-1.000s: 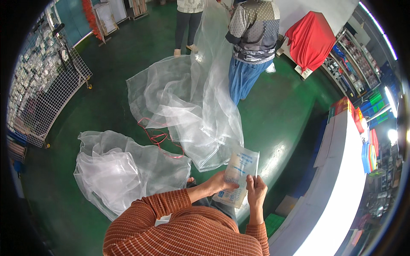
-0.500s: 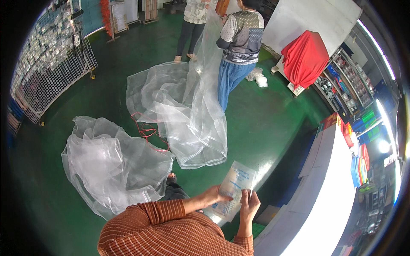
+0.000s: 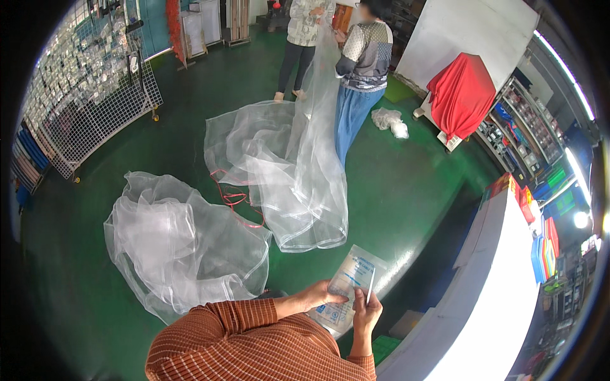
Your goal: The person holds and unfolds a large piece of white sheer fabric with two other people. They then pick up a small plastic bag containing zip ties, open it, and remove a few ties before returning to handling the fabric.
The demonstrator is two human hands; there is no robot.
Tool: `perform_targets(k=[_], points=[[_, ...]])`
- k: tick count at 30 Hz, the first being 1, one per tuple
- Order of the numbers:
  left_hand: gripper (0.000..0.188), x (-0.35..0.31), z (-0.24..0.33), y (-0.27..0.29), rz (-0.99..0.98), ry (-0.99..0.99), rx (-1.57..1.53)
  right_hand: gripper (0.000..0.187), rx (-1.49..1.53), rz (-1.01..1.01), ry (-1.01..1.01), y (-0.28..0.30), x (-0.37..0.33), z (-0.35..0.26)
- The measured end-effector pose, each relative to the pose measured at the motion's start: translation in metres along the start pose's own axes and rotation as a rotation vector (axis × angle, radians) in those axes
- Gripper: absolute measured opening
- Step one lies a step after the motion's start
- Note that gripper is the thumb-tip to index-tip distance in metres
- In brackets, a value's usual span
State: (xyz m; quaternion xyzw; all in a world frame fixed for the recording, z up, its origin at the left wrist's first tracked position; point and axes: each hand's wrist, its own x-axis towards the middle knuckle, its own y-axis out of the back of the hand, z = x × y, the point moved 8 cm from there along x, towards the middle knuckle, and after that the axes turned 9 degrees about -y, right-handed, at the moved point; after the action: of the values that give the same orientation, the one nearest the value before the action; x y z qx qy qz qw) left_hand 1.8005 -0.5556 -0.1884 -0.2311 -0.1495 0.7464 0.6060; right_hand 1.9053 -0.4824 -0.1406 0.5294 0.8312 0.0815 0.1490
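Note:
A clear plastic bag (image 3: 346,279) with blue print is tilted in front of my body. My left hand (image 3: 318,294) is closed on its left side, thumb across the front. At the bag's right edge, my right hand (image 3: 366,311) is closed, thumb up, around a slim white stick (image 3: 371,284) that points upward across the bag. I cannot tell exactly what the stick is, and the bag partly hides the right fingers. Left of my arms, a heap of sheer white mesh fabric (image 3: 159,238) lies on the green floor.
More white mesh (image 3: 305,209) runs to two people standing ahead, one in blue trousers (image 3: 356,117). A red cord (image 3: 235,200) lies between the heaps. At right stands a long white surface (image 3: 473,305); farther are a red-draped object (image 3: 462,95) and a wire rack (image 3: 101,114).
The view has shifted, so the room appears slightly to the right and down. The bag's top tips lower, and more of the white stick shows above my right hand. Both hands keep their hold.

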Motion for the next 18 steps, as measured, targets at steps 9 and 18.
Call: perform_targets(k=[9,18], points=[[0.040,-0.044,0.035,0.062,0.050,-0.047,0.067,0.020,-0.008,-0.067,0.056,-0.076,-0.015,-0.023],[0.039,-0.101,0.053,0.147,0.182,-0.057,-0.046,0.022,-0.213,-0.178,0.140,-0.176,-0.037,-0.049]])
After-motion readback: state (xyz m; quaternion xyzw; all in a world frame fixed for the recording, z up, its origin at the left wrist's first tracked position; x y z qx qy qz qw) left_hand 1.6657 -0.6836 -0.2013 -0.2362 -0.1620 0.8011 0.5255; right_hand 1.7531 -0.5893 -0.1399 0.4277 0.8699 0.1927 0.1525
